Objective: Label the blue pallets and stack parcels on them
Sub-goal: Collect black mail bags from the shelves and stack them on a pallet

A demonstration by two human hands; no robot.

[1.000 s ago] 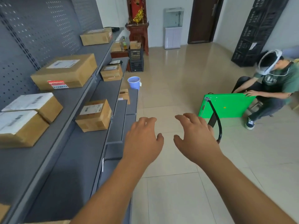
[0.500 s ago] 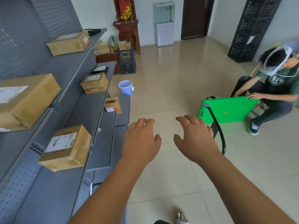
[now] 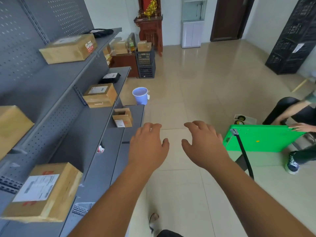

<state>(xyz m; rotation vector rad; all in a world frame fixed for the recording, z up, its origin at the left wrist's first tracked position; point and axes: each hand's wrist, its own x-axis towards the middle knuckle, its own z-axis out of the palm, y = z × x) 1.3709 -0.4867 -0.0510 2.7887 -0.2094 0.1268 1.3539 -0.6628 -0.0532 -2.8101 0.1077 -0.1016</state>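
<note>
Background stuff in this storeroom: shelving, a bucket, a tipped-up green cart

Grey metal shelving with pegboard backing runs down the left side, and there's a small red-and-white tape roll sitting on a lower shelf. A lilac bucket stands on the beige tiled floor just past the shelf end, with two dark crates stacked further back. The far wall has a red wooden cabinet, a white cabinet with a glass tank on top, and a brown door. A tall stack of black crates is on the right. A seated person rests a hand on the top edge of a green cart standing on its side, black handle pointing down.
</note>
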